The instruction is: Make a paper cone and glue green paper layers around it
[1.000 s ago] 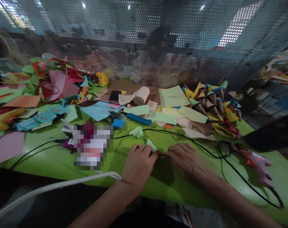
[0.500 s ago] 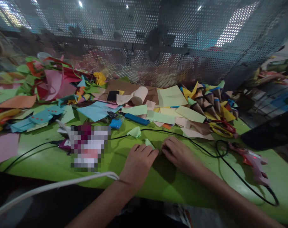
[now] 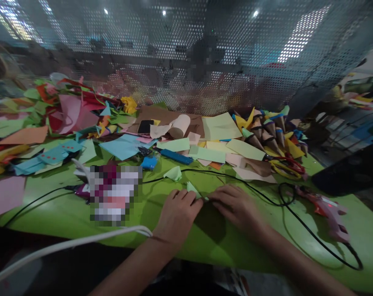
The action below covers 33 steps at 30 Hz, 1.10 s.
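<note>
My left hand [image 3: 180, 211] is closed on a small piece of pale green paper [image 3: 192, 189], whose pointed end sticks up behind the fingers. Just to its right, my right hand [image 3: 236, 205] has its fingertips at the lower right corner of that paper, with the fingers stretched toward it. Whether they pinch the corner is too blurred to tell. A second folded piece of light green paper [image 3: 173, 174] lies a little beyond my left hand, beside a black cable [image 3: 205, 170].
A pink glue gun [image 3: 331, 216] lies at right, near a dark cylinder [image 3: 353, 170]. Scissors [image 3: 286, 167], paper cones [image 3: 266, 133], a blue cutter [image 3: 176, 156] and a paper roll [image 3: 180, 125] lie farther back. Coloured paper [image 3: 72, 113] is heaped at left on the green table [image 3: 162, 250].
My right hand's fingers have straightened from a curled pinch and lie flatter, with the hand slightly lower. My left hand still holds the green paper in nearly the same place.
</note>
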{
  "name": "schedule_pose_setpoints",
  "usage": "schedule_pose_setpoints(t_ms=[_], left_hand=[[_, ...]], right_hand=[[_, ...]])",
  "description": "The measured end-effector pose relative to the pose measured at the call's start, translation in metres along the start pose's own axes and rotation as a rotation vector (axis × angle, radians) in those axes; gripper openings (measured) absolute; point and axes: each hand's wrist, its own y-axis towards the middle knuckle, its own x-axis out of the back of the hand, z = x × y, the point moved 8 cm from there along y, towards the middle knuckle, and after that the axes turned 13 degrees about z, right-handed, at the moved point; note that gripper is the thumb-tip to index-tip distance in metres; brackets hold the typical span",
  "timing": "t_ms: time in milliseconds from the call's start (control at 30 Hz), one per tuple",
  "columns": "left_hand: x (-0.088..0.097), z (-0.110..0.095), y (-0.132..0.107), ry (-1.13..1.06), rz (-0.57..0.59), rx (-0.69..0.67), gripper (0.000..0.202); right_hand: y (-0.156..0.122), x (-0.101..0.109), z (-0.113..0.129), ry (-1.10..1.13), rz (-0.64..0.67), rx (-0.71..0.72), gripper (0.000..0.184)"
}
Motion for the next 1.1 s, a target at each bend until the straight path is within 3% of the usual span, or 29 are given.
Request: schedule_pose_setpoints(t_ms=[467, 833, 1100], left_hand=[[-0.001, 0.002, -0.011, -0.023, 0.026, -0.006, 0.019], [0.006, -0.003, -0.032, -0.012, -0.03, -0.007, 0.028], [0.003, -0.009, -0.033, -0.001, 0.011, -0.055, 0.027]], right_hand=[[0.016, -0.009, 0.0, 0.107, 0.164, -0.073, 0.009], [0.01, -0.014, 0.013, -0.037, 0.085, 0.057, 0.012], [0.006, -0.013, 0.023, -0.152, 0.065, 0.119, 0.016]])
